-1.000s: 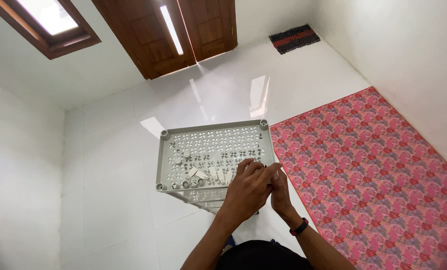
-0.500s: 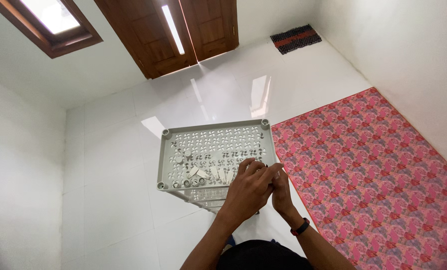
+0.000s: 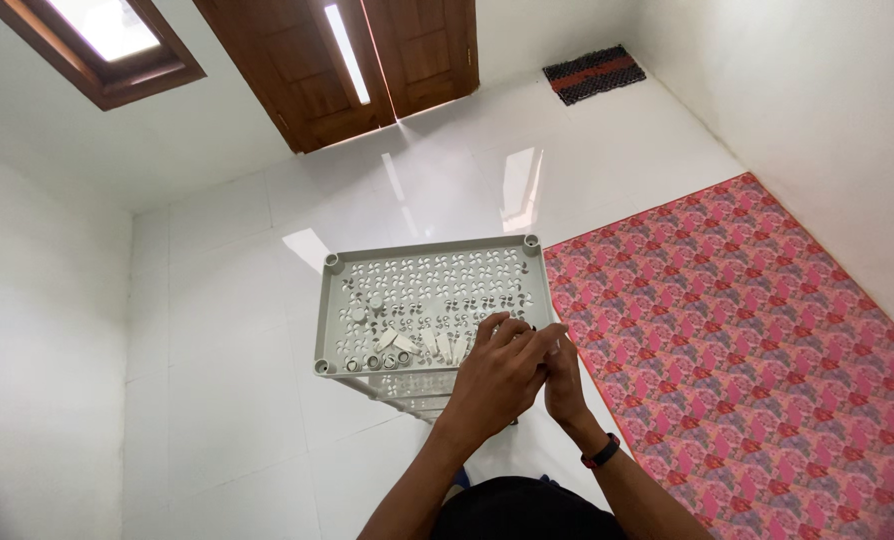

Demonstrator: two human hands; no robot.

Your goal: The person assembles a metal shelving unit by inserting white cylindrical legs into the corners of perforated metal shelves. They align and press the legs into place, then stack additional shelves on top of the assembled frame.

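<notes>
Grey rack shelf [image 3: 427, 290] being gripped at near right corner by left hand [image 3: 497, 375] and right hand [image 3: 564, 385]; grip contents hidden. Loose pegs [image 3: 407, 350] risk being tipped off.

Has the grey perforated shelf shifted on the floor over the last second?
No. The grey shelf keeps its place beside the pink mat; both hands stay at its near right corner.

Shelf rack [image 3: 429, 290] centre floor; short tubes [image 3: 399, 350] on its top near edge; mat [image 3: 757, 360] right; doors [image 3: 367, 60] behind.
</notes>
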